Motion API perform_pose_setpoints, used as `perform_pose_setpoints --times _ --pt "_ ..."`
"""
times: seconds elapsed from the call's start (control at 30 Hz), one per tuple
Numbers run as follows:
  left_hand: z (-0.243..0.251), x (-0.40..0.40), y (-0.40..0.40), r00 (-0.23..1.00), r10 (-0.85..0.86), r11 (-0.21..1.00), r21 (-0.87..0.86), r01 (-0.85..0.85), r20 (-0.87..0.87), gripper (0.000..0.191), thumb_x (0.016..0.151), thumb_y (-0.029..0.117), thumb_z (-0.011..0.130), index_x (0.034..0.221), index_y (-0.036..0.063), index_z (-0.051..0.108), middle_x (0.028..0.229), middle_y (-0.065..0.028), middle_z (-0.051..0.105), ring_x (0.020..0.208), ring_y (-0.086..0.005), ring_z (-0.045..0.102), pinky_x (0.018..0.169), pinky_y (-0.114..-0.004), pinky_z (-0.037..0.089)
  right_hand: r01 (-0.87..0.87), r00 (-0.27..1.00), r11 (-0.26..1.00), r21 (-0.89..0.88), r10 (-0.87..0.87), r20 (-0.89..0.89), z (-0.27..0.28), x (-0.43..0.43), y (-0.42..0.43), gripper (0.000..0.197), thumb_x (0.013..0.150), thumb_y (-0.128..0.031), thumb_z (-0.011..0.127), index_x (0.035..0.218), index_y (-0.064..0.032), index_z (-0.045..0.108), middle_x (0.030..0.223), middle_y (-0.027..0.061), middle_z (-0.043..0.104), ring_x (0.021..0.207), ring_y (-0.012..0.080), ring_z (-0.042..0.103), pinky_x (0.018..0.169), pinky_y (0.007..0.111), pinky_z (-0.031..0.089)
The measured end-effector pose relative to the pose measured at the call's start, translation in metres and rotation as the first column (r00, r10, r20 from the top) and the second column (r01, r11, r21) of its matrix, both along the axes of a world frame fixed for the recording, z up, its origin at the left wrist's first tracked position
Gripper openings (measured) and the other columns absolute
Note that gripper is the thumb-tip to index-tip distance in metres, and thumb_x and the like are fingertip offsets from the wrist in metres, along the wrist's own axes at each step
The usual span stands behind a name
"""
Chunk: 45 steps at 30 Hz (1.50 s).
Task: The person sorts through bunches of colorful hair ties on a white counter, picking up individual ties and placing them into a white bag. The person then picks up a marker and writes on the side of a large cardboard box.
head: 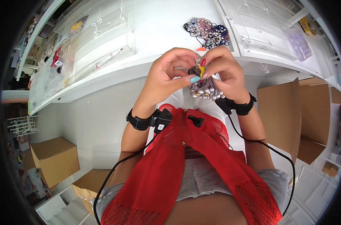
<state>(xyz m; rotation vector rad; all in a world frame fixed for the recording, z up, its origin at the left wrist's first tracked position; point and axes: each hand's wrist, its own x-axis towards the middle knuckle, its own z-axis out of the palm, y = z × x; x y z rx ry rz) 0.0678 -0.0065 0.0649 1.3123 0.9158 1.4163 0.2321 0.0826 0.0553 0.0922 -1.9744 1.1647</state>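
Note:
My left hand (176, 67) and my right hand (224, 67) meet in front of me, above my lap. Between them they grip a bundle of grey elastic hair ties (205, 85) with silvery pearl-like beads and a few gold ones. A yellow band or tie (202, 71) wraps the bundle's upper part, pinched by my fingertips. The beads hang at the lower side, below my left thumb. Farther off on the white counter (159, 28) lies a pile of beaded hair ties (208, 32) in dark blue, pink and grey, beside a small orange object (200, 49).
Clear acrylic trays (103, 25) stand at the counter's left, with a white pen-like item (110, 57) by them. More acrylic holders (267, 36) are on the right. An open cardboard box (280, 118) stands at right, another box (55, 160) at left. Cables (292, 168) run from my wrists.

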Motion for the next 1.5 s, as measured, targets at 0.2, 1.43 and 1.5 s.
perform_pose_setpoints --times 0.2,1.43,1.5 --pt "0.005 0.017 -0.01 0.956 0.235 0.969 0.114 -0.218 -0.173 0.039 0.064 -0.005 0.069 0.1 0.002 0.055 0.095 -0.0063 0.054 0.086 -0.014 0.057 0.073 -0.025 0.05 0.117 0.987 0.968 -0.22 -0.138 -0.081 -0.011 0.001 -0.008 0.016 0.067 0.004 0.061 0.077 -0.007 0.055 0.082 0.0043 0.058 0.083 0.0191 0.054 0.087 0.037 0.035" --pt "0.019 0.004 -0.027 0.666 0.424 0.845 0.533 -0.047 -0.614 0.023 0.06 0.003 0.068 0.079 0.0077 0.057 0.083 -0.0054 0.056 0.072 -0.0221 0.053 0.06 -0.031 0.044 0.468 0.867 0.578 0.669 -0.447 -0.219 0.022 0.015 -0.011 0.025 0.057 -0.008 0.064 0.083 -0.0098 0.067 0.077 0.0005 0.059 0.075 0.0167 0.056 0.065 0.029 0.046" --pt "0.019 0.005 -0.029 0.714 0.383 0.857 0.515 -0.037 -0.586 0.021 0.063 0.003 0.066 0.081 0.0076 0.056 0.085 -0.0053 0.055 0.072 -0.0225 0.052 0.062 -0.03 0.043 0.49 0.86 0.624 0.609 -0.459 -0.222 0.021 0.015 -0.011 0.027 0.056 -0.006 0.065 0.082 -0.0092 0.067 0.077 0.0014 0.059 0.075 0.0178 0.056 0.064 0.029 0.047"
